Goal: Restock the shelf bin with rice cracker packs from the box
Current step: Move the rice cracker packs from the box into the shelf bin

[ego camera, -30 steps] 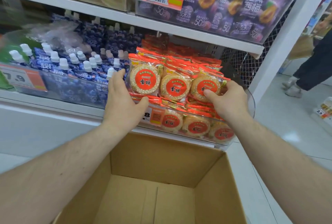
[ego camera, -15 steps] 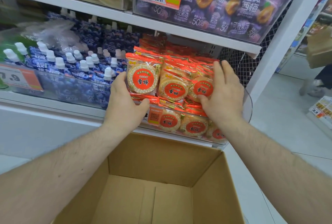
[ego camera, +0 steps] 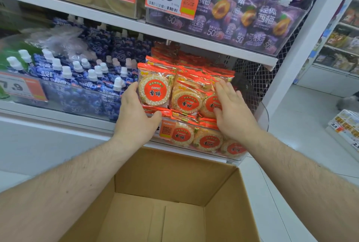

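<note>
L fingertips hidden behind rice cracker packs (ego camera: 155, 90); box (ego camera: 174, 179) cut off.

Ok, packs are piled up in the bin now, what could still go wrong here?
1. The top row of rice cracker packs stands above the clear bin front; they may topple forward if the left hand and right hand let go.
2. Hard pressing might crack them.
3. The blueberry jelly pouches beside the left hand could get knocked.

A white shelf (ego camera: 58, 117) carries a clear shelf bin (ego camera: 265, 113) stacked with rice cracker packs (ego camera: 155, 91), and just to its left another clear bin of blue spouted pouches (ego camera: 77, 78). The upper shelf (ego camera: 194, 41) holds purple jelly pouches (ego camera: 252, 18).
</note>
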